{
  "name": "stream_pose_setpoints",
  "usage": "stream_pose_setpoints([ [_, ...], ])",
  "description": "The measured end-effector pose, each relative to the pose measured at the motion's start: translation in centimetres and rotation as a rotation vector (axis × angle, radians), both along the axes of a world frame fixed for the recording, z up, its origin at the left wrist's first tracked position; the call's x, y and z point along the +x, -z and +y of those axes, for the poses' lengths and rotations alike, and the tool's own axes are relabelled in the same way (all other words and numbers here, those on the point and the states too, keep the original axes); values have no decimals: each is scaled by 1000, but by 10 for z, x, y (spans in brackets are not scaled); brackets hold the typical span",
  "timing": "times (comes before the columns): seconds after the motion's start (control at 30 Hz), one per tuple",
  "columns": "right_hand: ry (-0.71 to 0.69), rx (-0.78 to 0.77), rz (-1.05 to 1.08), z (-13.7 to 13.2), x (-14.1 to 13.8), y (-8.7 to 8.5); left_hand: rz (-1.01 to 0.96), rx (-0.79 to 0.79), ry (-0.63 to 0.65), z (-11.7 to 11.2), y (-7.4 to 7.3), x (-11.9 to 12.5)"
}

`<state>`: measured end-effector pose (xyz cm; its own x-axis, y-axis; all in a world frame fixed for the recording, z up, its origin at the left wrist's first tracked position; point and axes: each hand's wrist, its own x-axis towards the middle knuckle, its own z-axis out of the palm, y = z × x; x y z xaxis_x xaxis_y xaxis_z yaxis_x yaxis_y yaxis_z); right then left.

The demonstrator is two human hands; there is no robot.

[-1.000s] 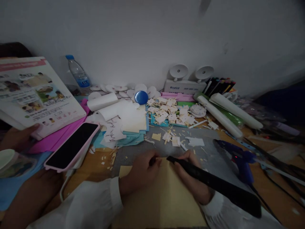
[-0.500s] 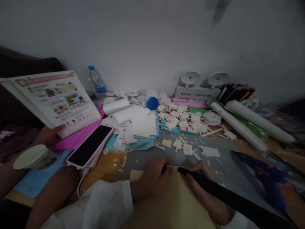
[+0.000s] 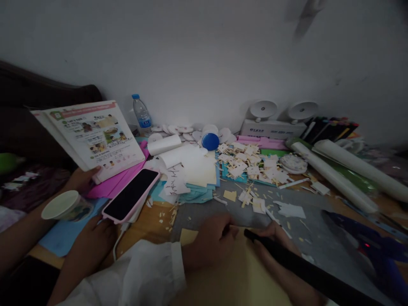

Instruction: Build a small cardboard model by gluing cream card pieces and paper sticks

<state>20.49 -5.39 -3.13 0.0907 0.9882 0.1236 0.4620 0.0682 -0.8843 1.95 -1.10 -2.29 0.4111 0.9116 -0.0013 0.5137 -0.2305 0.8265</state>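
Observation:
My left hand (image 3: 207, 244), in a white sleeve, rests curled on the top edge of a pale yellow sheet (image 3: 236, 276) at the near edge of the table. Its fingertips pinch something small and dark that I cannot make out. My right hand (image 3: 278, 238) lies on the same sheet, closed round a long black tool (image 3: 299, 267) that runs off to the lower right. The tool's tip sits close to my left fingertips.
At the left, another person's hands hold a pink-cased phone (image 3: 130, 194) and an open book (image 3: 95, 134), beside a paper cup (image 3: 62, 205). Cut card pieces (image 3: 248, 163), white rolls (image 3: 334, 180), a water bottle (image 3: 142, 114) and a blue glue gun (image 3: 372, 246) crowd the table.
The view has swung left, so everything sits further right in frame. More of the other person's book, cup and arms shows. My hands have stayed on the yellow sheet.

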Motion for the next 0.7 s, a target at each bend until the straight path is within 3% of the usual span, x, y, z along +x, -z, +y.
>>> stream_pose_setpoints([
  [0.7, -50, 0, -13, 0, -1, -7, -15, -16, 8, 0, -5, -2],
])
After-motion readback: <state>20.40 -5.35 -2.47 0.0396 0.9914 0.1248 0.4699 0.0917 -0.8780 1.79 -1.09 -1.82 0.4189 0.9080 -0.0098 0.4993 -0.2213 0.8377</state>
